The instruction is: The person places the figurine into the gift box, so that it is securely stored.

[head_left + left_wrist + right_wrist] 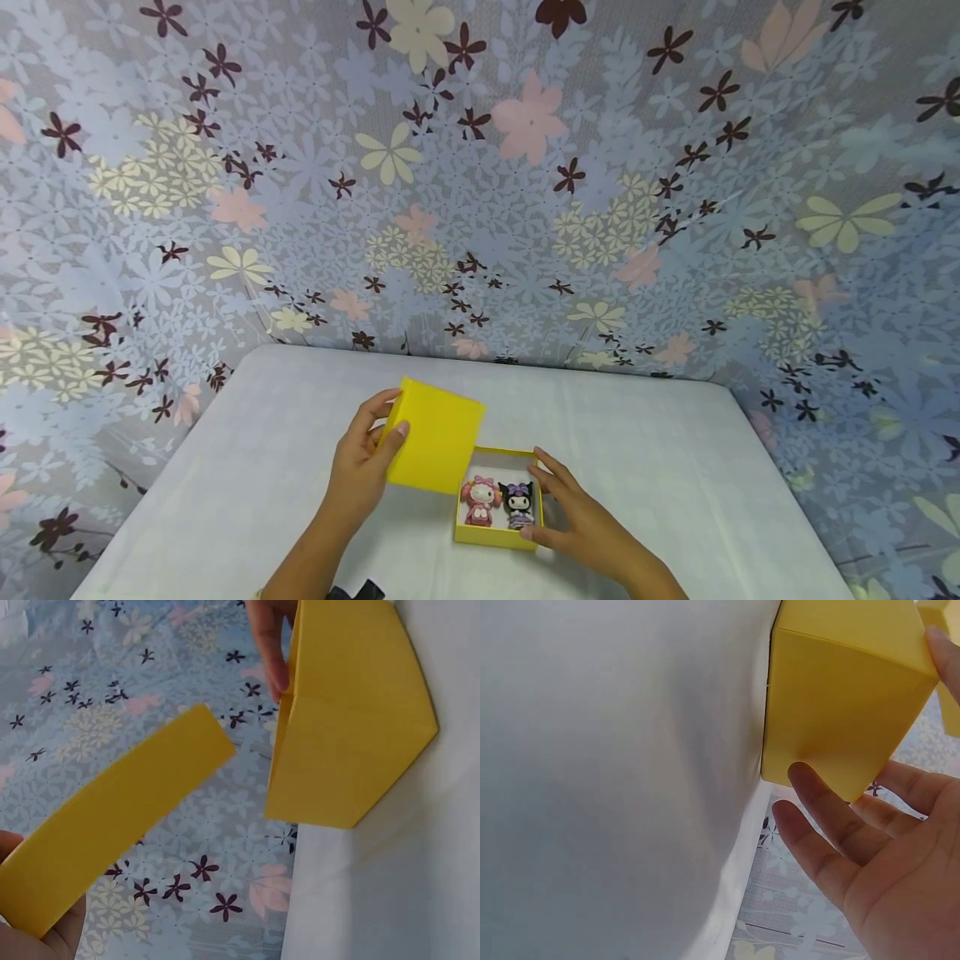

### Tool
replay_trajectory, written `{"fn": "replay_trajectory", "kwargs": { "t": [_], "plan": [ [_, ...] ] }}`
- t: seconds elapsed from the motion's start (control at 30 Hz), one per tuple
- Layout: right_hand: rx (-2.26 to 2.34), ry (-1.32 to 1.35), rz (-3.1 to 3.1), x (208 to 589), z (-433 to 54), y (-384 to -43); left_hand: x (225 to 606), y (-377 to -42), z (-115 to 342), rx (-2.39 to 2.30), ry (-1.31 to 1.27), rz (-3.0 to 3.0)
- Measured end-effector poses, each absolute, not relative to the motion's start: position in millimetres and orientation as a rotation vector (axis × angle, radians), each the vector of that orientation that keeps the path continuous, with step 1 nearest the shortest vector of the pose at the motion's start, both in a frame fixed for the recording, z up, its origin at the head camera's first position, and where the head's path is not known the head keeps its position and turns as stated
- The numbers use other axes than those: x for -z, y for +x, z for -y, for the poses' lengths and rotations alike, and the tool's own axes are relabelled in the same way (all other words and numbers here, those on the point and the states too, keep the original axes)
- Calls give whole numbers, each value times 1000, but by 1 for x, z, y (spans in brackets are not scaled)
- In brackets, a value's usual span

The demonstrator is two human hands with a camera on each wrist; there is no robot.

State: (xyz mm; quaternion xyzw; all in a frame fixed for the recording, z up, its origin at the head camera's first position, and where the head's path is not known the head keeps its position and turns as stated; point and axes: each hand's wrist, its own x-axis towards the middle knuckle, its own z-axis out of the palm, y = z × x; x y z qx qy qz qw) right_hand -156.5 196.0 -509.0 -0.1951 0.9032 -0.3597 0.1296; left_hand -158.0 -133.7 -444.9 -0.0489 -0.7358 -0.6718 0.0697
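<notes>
My left hand [362, 467] holds a yellow box lid [438, 437] by its left side, tilted in the air, thumb on its flat face. Below and right of it, the open yellow box [491, 538] stands on the table. Inside lie two small figurines side by side: a pink one [481, 502] on the left and a black-and-purple one [518, 505] on the right. Around the box's right side, my right hand [581, 518] holds it, thumb at the near corner and fingers at the far one. The right wrist view shows spread fingertips [801, 774] against the box wall [847, 712].
The box stands toward the front of a white-covered table [660, 467]. Behind and beside the table hangs floral fabric [517, 208]. A small black object [367, 591] shows at the bottom edge, by the left forearm.
</notes>
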Motion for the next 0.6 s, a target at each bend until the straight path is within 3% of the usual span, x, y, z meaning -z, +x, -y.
{"fn": "replay_trajectory", "kwargs": {
  "t": [0.6],
  "plan": [
    [1051,-564,-2615,506,-192,-154,471,-164,124,2176,-103,2326]
  ]
}}
